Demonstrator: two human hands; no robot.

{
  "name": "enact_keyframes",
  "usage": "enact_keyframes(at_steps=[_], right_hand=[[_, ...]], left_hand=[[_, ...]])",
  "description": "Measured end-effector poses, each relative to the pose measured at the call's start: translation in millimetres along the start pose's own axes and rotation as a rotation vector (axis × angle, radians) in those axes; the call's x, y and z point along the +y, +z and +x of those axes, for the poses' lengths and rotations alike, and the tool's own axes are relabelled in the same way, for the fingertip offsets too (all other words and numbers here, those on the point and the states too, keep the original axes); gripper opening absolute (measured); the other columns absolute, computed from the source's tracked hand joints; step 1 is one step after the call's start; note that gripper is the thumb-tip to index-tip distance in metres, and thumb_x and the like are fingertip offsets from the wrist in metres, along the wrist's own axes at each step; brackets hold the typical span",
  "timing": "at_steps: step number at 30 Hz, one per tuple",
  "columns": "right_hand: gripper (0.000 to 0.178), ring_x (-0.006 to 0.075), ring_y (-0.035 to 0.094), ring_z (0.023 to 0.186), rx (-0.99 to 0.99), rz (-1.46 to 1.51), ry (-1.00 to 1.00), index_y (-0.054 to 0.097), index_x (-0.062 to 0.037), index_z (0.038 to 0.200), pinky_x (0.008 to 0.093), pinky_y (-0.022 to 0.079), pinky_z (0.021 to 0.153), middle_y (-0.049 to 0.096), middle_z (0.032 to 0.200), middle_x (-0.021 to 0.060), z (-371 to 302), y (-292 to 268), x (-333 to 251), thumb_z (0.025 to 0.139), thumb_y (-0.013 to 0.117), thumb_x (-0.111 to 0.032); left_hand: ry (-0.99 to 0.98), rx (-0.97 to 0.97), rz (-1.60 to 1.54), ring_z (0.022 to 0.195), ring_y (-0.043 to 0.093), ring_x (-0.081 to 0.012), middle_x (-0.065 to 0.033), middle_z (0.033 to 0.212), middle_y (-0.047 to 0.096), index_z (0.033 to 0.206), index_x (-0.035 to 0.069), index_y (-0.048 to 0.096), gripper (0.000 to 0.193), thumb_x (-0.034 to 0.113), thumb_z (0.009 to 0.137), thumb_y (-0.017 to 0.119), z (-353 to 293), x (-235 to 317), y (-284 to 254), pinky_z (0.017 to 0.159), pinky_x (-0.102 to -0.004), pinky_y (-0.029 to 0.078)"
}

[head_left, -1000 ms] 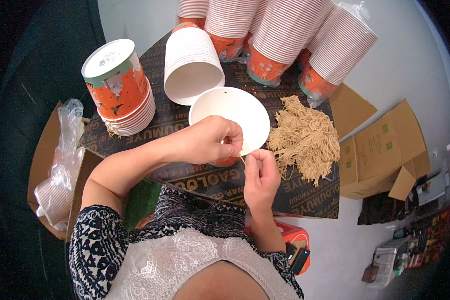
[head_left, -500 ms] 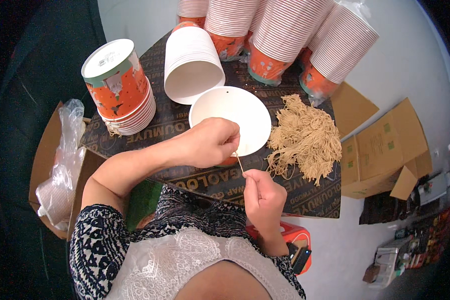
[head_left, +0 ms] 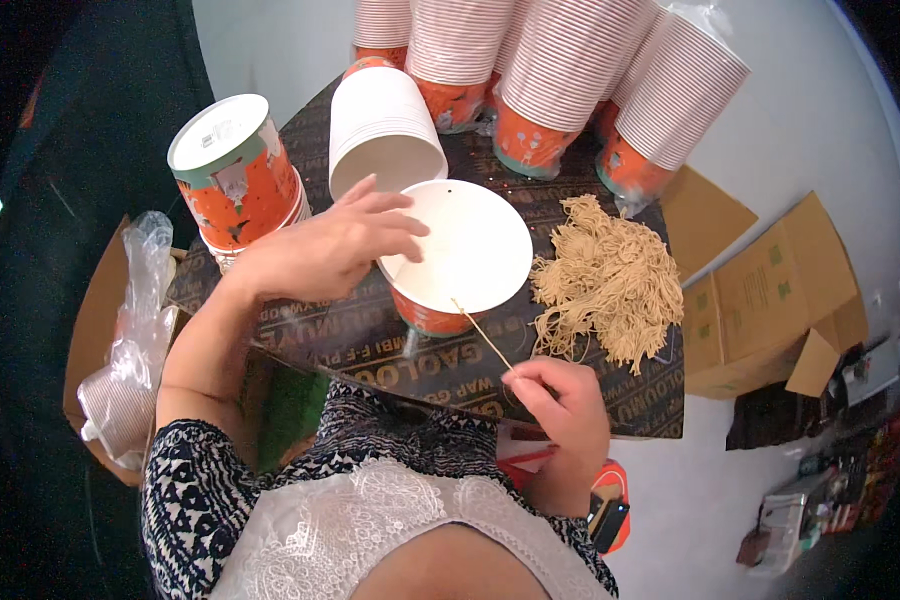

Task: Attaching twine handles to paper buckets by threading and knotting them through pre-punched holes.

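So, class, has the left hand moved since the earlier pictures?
Yes. The left hand has moved left, farther from the pile of string, which lies in place on the table.

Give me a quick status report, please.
Right hand pinching string that runs to bucket. Left hand open at bucket's left side. Yarn heap off right, not obstructing.

From where I'm standing, soft, even light is washing the open paper bucket (head_left: pixel 475 240) and pale wall (head_left: pixel 790 120), the left hand (head_left: pixel 335 242) is showing slight blur, the clear plastic bag (head_left: pixel 146 275) is glinting, the dark curtain (head_left: pixel 110 130) is sinking into grainy shadow, and the fisheye rim is bending outlines and going black.
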State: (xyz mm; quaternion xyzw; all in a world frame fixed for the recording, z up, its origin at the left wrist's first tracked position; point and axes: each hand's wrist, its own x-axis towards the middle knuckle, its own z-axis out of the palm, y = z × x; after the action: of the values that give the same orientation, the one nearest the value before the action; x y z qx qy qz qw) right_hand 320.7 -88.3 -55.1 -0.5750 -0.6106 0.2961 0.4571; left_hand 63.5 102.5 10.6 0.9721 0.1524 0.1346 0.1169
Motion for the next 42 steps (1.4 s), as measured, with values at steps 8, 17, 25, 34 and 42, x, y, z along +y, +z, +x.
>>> enact_keyframes(at_steps=[8,17,25,34,42], right_hand=[[0.011,0.0209,0.054,0.052,-0.08,0.17,-0.369,0.069,0.0045,0.074,0.0314,0.037,0.049,0.057,0.062,0.0098,-15,-13,-5,0.067,0.062,-0.001],[0.01,0.0291,0.061,0.066,-0.474,0.281,-0.474,0.069,-0.0009,0.095,0.0375,0.045,0.06,0.061,0.073,0.0116,-2,16,-20,0.086,0.067,-0.004],[0.021,0.0102,0.045,0.054,0.286,0.917,-0.062,0.063,0.0026,0.088,0.0261,0.036,0.052,0.053,0.064,0.0014,-2,35,-10,0.097,0.053,-0.014],[0.026,0.0067,0.025,0.046,0.379,1.307,-0.266,0.056,-0.0028,0.089,0.0259,0.022,0.045,0.027,0.055,-0.0053,44,47,0,0.105,0.041,-0.016],[0.023,0.0068,0.025,0.047,0.483,1.228,-0.245,0.056,-0.0023,0.09,0.0255,0.023,0.046,0.028,0.056,-0.0046,41,64,-2,0.104,0.043,-0.015]], left_hand=[[-0.091,0.043,0.261,0.107,0.063,-0.0289,-0.0101,0.078,0.068,0.074,0.004,0.065,0.005,0.007,0.077,0.067,-17,39,-3,0.114,-0.0561,0.03],[-0.401,0.043,0.05,0.077,0.066,-0.0416,-0.0237,0.076,0.065,0.105,-0.005,0.054,0.021,0.008,0.09,0.06,44,69,50,0.072,-0.0493,0.052],[0.103,0.739,-0.36,0.099,0.065,-0.0334,-0.0227,0.122,0.057,0.125,-0.004,0.051,0.037,-0.008,0.089,0.052,44,65,64,0.084,-0.0373,0.054],[0.002,0.448,-0.671,0.058,0.063,-0.0231,-0.0108,0.067,0.061,0.086,0.001,0.065,0.014,0.013,0.09,0.069,7,93,96,0.054,-0.034,0.049],[-0.079,0.366,-0.642,0.051,0.057,-0.0149,-0.0059,0.062,0.056,0.082,0.003,0.056,0.022,0.014,0.086,0.075,14,101,126,0.047,-0.0287,0.044]])
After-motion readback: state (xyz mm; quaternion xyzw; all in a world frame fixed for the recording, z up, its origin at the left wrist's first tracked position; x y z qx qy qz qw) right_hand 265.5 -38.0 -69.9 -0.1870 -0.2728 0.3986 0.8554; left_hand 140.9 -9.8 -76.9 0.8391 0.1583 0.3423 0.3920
